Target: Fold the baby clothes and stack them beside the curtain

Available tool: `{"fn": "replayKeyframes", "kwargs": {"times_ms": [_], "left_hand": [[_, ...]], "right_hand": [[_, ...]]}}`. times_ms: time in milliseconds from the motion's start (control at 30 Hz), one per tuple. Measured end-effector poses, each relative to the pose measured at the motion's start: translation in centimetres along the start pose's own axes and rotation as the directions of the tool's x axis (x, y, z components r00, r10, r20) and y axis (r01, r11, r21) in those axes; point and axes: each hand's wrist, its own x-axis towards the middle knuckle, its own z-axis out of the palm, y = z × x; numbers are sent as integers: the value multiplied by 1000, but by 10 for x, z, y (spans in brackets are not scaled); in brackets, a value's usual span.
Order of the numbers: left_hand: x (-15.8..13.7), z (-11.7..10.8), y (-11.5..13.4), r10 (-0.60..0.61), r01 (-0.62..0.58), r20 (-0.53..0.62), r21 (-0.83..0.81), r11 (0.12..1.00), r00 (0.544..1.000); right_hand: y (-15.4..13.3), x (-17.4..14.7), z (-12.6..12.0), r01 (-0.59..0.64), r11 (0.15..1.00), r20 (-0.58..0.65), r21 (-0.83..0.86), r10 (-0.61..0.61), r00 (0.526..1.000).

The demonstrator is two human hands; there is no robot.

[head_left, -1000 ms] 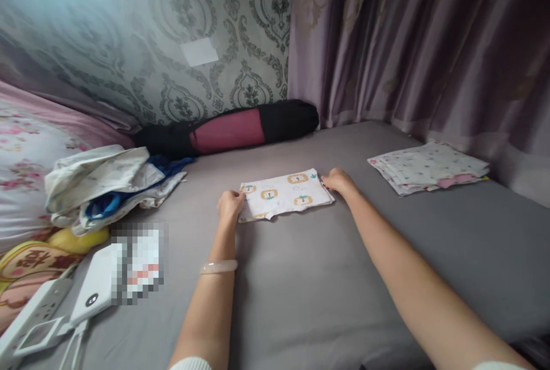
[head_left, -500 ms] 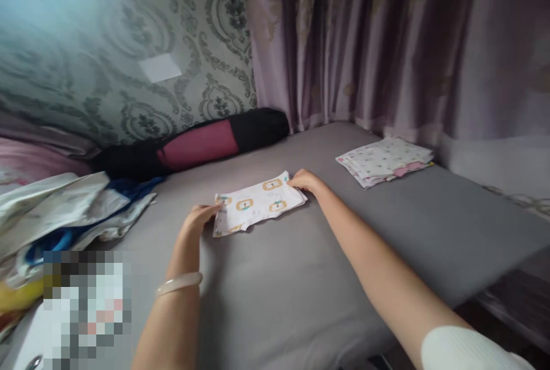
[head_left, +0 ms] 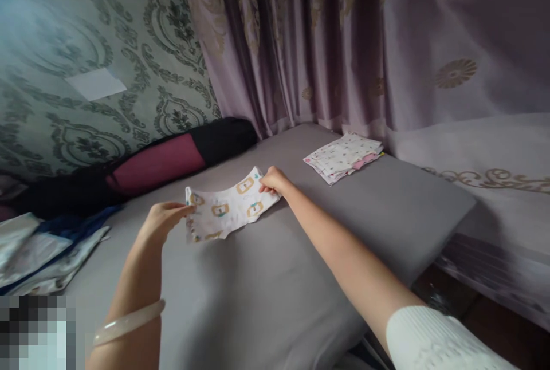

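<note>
A folded white garment point(head_left: 232, 205) with orange and teal animal prints hangs just above the grey bed sheet, sagging in its middle. My left hand point(head_left: 165, 218) pinches its left end between thumb and fingers. At the right end, my right hand point(head_left: 274, 181) is closed on the cloth. The exact kind of garment cannot be made out. To the right lies a neat stack of folded clothes point(head_left: 344, 155), white with small prints on top and a pink edge showing; neither hand touches it.
A loose heap of clothes point(head_left: 38, 250) lies on the left of the bed point(head_left: 275, 278). A long black and magenta bolster point(head_left: 158, 161) rests along the patterned wall. Purple curtains point(head_left: 335, 43) hang behind the stack. The bed's edge drops off at the right.
Both hands have lifted the printed garment off the sheet, and it now sags between them. The view has turned to the right, so the stack and heap appear further left.
</note>
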Motion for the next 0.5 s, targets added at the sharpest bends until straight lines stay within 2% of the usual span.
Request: {"fn": "replayKeyframes", "kwargs": {"times_ms": [100, 200, 233, 333, 500], "left_hand": [[-12, 12, 37, 78, -78, -6, -41, 996, 997], [-21, 39, 74, 168, -165, 0, -186, 969, 986], [-21, 51, 85, 182, -175, 6, -236, 956, 983], [-19, 94, 115, 225, -193, 38, -384, 903, 974], [-15, 171, 161, 278, -175, 105, -557, 812, 955]], "right_hand": [[0, 0, -27, -6, 994, -57, 106, 12, 998], [0, -3, -62, 17, 988, -144, 155, 6, 990], [1, -5, -75, 4, 976, -205, 217, 42, 978], [2, -13, -116, 89, 946, -351, 312, 27, 936], [10, -18, -183, 169, 947, -466, 274, -23, 885]]}}
